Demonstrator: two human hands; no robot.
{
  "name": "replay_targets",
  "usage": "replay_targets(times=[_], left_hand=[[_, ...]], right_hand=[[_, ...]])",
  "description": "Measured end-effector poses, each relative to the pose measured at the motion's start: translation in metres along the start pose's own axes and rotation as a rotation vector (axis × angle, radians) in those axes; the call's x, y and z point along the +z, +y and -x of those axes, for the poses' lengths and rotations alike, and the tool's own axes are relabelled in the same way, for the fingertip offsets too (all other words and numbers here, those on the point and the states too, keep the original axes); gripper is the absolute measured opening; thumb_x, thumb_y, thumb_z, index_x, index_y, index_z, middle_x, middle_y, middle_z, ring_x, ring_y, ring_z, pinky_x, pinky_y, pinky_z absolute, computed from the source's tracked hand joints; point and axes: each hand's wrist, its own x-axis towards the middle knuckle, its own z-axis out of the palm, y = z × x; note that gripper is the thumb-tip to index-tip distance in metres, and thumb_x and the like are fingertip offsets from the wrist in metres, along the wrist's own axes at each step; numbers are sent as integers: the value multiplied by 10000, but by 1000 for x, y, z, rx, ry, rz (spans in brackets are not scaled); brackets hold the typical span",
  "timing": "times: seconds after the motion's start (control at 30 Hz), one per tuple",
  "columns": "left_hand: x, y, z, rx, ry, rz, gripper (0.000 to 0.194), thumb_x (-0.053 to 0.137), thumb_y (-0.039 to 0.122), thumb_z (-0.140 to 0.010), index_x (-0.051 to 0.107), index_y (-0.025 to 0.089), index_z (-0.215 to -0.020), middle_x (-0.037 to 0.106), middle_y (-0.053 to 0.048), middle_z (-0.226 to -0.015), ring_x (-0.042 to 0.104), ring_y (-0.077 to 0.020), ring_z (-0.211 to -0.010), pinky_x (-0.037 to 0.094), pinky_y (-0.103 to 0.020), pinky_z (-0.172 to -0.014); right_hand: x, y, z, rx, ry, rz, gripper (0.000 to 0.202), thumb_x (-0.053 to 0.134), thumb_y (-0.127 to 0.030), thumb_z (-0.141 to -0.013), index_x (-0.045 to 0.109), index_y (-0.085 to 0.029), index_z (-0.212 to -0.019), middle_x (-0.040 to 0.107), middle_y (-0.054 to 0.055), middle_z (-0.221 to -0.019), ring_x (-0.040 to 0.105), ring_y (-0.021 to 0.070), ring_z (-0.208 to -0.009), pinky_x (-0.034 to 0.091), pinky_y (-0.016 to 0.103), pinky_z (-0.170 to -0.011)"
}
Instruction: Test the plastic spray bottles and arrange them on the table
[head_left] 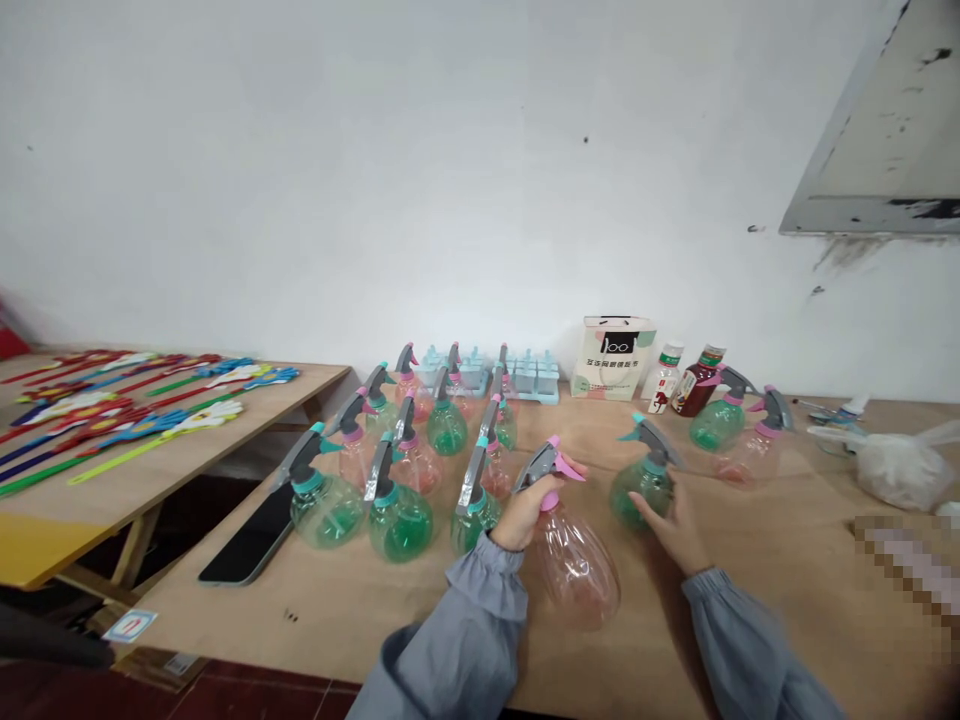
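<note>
My left hand point(525, 515) is wrapped round the neck of a pink spray bottle point(577, 575) with a grey and pink trigger head, tilted near the table's front. Just right of it, my right hand point(675, 525) has its thumb and fingers apart at the side of a green spray bottle point(637, 485); whether it grips the bottle is unclear. To the left, several green and pink spray bottles stand in rows, a green one point(401, 525) among the nearest. A green bottle point(718, 422) and a pink bottle point(750, 455) stand at the back right.
A black phone point(251, 540) lies on the brown table point(337, 620) at left. Along the wall are light blue moulds point(536, 378), a paper bag point(613, 365) and two drink bottles. A plastic bag point(904, 468) lies at right. Colourful hand-shaped items point(180, 420) cover another table.
</note>
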Motion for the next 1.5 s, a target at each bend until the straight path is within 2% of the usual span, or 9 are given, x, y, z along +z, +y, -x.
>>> replay_targets(times=[0.13,0.23,0.47,0.63,0.83,0.93,1.07,1.3,1.5], left_hand=[[3,3,1,-49,123,71,129,593,299,-602,590,178,-647,683,-45,-752,637,-170,-748,403,-200,-500],[5,7,2,-75,139,109,158,591,308,-570,563,185,-664,649,-32,-708,616,-158,-688,369,-193,-461],[2,6,1,60,91,13,180,601,313,-626,611,204,-769,653,-29,-764,623,-182,-825,477,-262,-692],[7,2,3,-5,184,-60,84,596,265,-630,574,197,-676,605,3,-673,571,-128,-676,423,-215,-604],[8,0,0,55,29,-7,120,581,259,-627,645,202,-710,694,-46,-830,639,-200,-897,508,-303,-804],[8,2,1,-4,38,29,159,575,264,-606,656,196,-725,701,-51,-810,646,-196,-858,512,-265,-685],[10,6,4,-133,160,92,132,586,266,-537,586,182,-638,652,-21,-677,606,-137,-657,354,-170,-450],[10,3,2,-67,39,109,239,584,284,-555,645,188,-766,687,-51,-750,650,-182,-750,371,-190,-452],[7,4,4,-72,79,169,153,581,249,-524,565,177,-658,635,-20,-681,581,-123,-622,356,-174,-452]], right_hand=[[11,-12,-2,4,12,3,731,660,-623,-730,480,-177,-1280,560,163,-1250,526,324,-1179,392,561,-1036],[10,-16,2,-4,32,11,712,638,-617,-751,473,-179,-1287,549,157,-1244,510,322,-1188,380,557,-1047],[11,-21,15,-30,-11,-6,664,641,-566,-777,455,-195,-1296,542,140,-1223,514,307,-1167,387,548,-1046],[11,-21,14,-39,-22,-29,647,656,-537,-777,454,-202,-1292,544,133,-1210,517,302,-1160,395,550,-1041],[10,-19,15,-27,-32,-47,637,662,-529,-774,455,-218,-1290,546,129,-1229,524,305,-1175,392,557,-1050],[10,-19,15,-32,-30,-49,634,657,-531,-778,456,-211,-1288,547,134,-1225,522,307,-1178,391,554,-1054],[11,-18,15,-8,-37,-61,652,666,-541,-764,458,-220,-1292,549,124,-1220,520,308,-1183,388,555,-1058],[10,-17,15,-14,-38,-43,671,661,-556,-768,445,-218,-1305,538,139,-1246,510,317,-1200,389,568,-1056],[11,-15,14,-46,-22,-34,658,656,-560,-774,467,-205,-1295,566,135,-1224,537,304,-1172,404,541,-1044]])
